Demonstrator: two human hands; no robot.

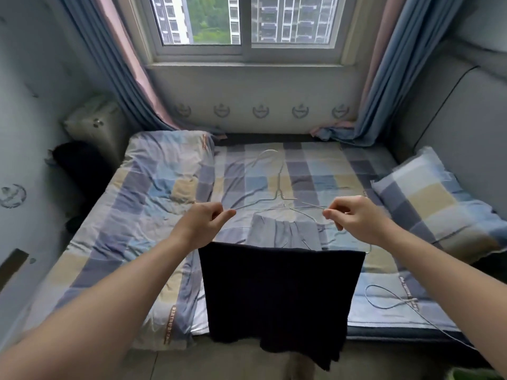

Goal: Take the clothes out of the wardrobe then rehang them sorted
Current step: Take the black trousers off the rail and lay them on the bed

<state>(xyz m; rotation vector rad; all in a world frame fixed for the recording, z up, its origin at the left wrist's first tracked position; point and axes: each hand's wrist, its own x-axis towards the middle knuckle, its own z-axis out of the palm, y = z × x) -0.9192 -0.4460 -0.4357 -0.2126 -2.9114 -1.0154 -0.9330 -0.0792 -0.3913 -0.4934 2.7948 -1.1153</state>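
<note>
Dark navy cloth garment (282, 292) hangs draped over the bottom bar of the thin silver wire hanger (280, 194), out above the checked bed (153, 193). My left hand (205, 223) and right hand (354, 218) each pinch a shoulder wire. That two-sided grip looks meant to keep the bar level so the cloth doesn't slide.
</note>
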